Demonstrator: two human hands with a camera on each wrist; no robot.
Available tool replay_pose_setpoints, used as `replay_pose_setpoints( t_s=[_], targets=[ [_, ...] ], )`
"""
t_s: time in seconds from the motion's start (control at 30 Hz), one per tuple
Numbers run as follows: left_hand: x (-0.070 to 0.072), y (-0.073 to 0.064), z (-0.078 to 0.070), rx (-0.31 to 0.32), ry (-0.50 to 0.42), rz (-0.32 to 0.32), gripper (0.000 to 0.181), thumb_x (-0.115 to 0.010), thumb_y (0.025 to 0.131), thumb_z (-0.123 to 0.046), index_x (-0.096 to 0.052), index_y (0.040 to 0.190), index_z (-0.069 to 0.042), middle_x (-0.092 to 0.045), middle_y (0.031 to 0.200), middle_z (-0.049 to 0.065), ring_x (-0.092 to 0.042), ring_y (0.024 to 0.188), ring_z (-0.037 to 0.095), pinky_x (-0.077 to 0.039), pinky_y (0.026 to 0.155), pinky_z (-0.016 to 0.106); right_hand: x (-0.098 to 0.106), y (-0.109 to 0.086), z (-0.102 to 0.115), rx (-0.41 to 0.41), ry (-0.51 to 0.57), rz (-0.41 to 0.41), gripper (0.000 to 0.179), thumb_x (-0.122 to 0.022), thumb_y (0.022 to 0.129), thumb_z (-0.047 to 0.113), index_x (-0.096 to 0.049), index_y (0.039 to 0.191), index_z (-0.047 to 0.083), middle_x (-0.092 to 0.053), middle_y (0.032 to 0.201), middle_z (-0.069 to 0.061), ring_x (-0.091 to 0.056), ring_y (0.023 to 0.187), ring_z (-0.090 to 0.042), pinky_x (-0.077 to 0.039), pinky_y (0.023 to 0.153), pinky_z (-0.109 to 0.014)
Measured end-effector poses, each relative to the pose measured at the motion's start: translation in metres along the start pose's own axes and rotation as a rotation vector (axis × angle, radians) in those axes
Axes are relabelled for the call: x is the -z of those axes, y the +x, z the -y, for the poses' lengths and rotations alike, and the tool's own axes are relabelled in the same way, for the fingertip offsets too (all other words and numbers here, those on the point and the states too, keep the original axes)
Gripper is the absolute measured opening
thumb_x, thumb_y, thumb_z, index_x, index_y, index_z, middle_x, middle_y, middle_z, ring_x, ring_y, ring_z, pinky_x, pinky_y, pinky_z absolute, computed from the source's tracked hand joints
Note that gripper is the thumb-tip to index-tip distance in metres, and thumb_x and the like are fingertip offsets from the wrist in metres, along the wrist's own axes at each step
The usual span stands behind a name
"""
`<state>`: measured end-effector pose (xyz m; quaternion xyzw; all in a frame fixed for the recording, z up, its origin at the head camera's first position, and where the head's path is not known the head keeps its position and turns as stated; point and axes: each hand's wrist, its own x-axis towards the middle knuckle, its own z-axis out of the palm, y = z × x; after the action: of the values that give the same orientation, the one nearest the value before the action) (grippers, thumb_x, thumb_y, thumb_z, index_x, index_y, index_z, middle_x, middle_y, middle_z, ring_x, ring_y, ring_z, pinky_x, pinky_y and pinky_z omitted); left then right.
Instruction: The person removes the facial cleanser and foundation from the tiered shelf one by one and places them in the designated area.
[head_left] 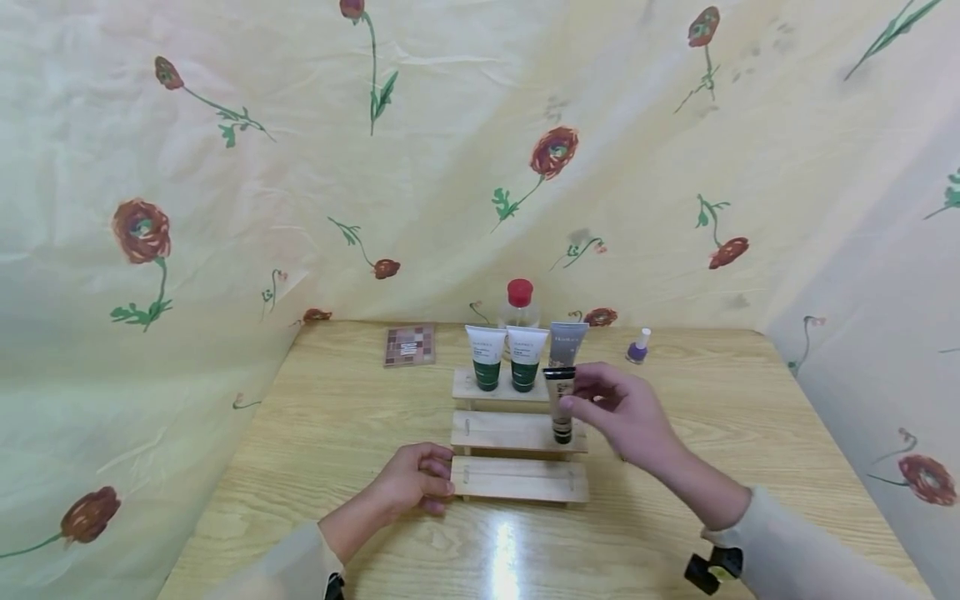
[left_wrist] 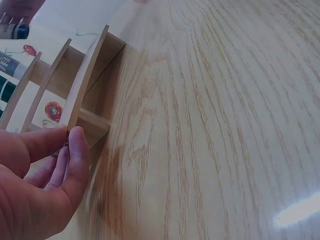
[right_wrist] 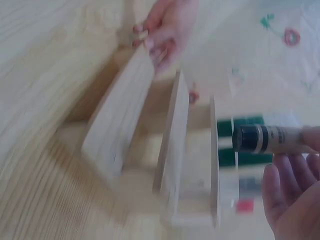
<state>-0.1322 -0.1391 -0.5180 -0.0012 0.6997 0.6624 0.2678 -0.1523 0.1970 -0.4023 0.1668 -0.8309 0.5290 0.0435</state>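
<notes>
A three-step wooden display rack [head_left: 517, 482] stands on the table. With thumb and fingertips my left hand [head_left: 411, 481] pinches the left end of its lowest step, seen closer in the left wrist view at the wooden edge [left_wrist: 80, 95]. My right hand [head_left: 628, 415] grips a small beige tube [head_left: 560, 407] with black ends, upright over the right part of the middle step. In the right wrist view the tube [right_wrist: 277, 139] lies between thumb and fingers. Two white-and-green tubes [head_left: 487, 357] and a grey tube [head_left: 567, 343] stand on the top step.
Behind the rack is a clear bottle with a red cap [head_left: 520, 292]. An eyeshadow palette [head_left: 409, 345] lies at the back left, and a purple nail polish bottle [head_left: 637, 347] stands at the back right. Flower-printed cloth [head_left: 450, 167] hangs behind the wooden table [head_left: 330, 417].
</notes>
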Motion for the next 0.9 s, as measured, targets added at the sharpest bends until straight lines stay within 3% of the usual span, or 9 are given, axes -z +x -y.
replay_pose_setpoints(
  t_s=[0.13,0.27,0.57,0.67,0.9],
  targets=[
    [0.001,-0.001,0.001,0.002,0.004,0.001,0.057,-0.075,0.085,0.008,-0.053,0.137,0.008,-0.060,0.104,0.014,-0.067,0.080,0.022,-0.067,0.069,0.041,0.030,-0.003,-0.019,-0.054,-0.014,-0.026,0.027,-0.078,0.093,0.015,-0.068,0.114,0.004,-0.074,0.101,-0.007,-0.071,0.084,-0.012,-0.064,0.070,-0.027],
    [0.001,-0.001,-0.001,0.001,0.002,0.009,0.057,-0.075,0.086,0.008,-0.052,0.138,0.008,-0.060,0.104,0.014,-0.068,0.080,0.022,-0.067,0.070,0.041,0.059,-0.005,-0.042,-0.113,-0.018,-0.039,0.030,-0.076,0.095,0.019,-0.068,0.119,0.001,-0.075,0.101,0.002,-0.072,0.083,-0.012,-0.065,0.068,-0.031],
    [0.000,-0.002,-0.004,0.003,-0.004,0.006,0.055,-0.075,0.086,0.008,-0.053,0.137,0.008,-0.059,0.105,0.015,-0.067,0.081,0.023,-0.067,0.070,0.041,0.110,-0.001,-0.098,-0.301,-0.027,-0.071,0.055,-0.070,0.099,0.032,-0.057,0.139,-0.004,-0.069,0.103,0.018,-0.071,0.089,-0.003,-0.066,0.078,-0.035],
    [0.000,-0.002,-0.003,0.001,-0.001,0.007,0.054,-0.075,0.087,0.008,-0.054,0.137,0.007,-0.059,0.106,0.015,-0.067,0.082,0.023,-0.067,0.070,0.041,0.121,-0.001,-0.113,-0.351,-0.053,-0.048,0.058,-0.068,0.101,0.033,-0.054,0.142,-0.005,-0.071,0.105,0.013,-0.070,0.090,-0.001,-0.067,0.078,-0.036],
    [0.000,-0.002,-0.003,0.004,-0.002,0.002,0.054,-0.075,0.087,0.008,-0.054,0.136,0.007,-0.059,0.105,0.015,-0.067,0.081,0.023,-0.067,0.069,0.040,0.132,-0.002,-0.144,-0.432,-0.130,0.052,0.058,-0.066,0.102,0.033,-0.053,0.141,-0.008,-0.070,0.120,-0.021,-0.070,0.089,-0.006,-0.066,0.076,-0.039]
  ],
)
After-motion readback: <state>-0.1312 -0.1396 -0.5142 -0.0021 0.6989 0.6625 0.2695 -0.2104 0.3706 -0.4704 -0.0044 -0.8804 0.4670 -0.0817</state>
